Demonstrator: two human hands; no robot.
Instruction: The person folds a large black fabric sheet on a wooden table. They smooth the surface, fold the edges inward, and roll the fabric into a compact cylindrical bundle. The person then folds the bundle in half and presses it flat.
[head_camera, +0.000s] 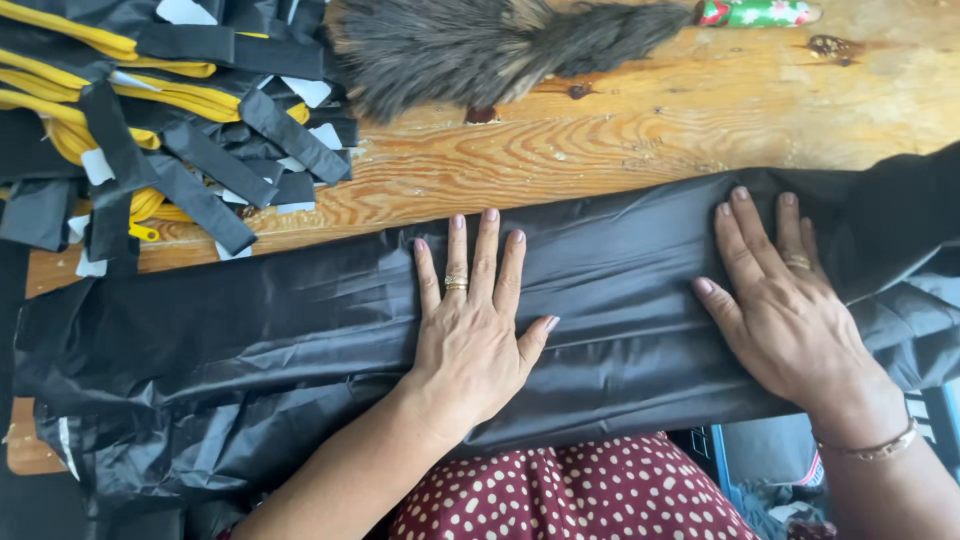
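Here you had both palms pressed flat, fingers spread, gripping nothing: left hand (470, 330) mid-strip, right hand (785, 310) farther along the folded black fabric (300, 330) at the wooden table's (650, 130) near edge. Even pressure outward would have kept the fold crisp. Small white labels (98, 166) dotted the black-and-yellow strap pile (150, 120) at the far left corner.

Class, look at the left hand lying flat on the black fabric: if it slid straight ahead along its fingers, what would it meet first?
Probably bare wooden table just past the black fabric, then the feather duster; the left hand points roughly there.

Long black fabric (300, 330) lies folded flat across table.
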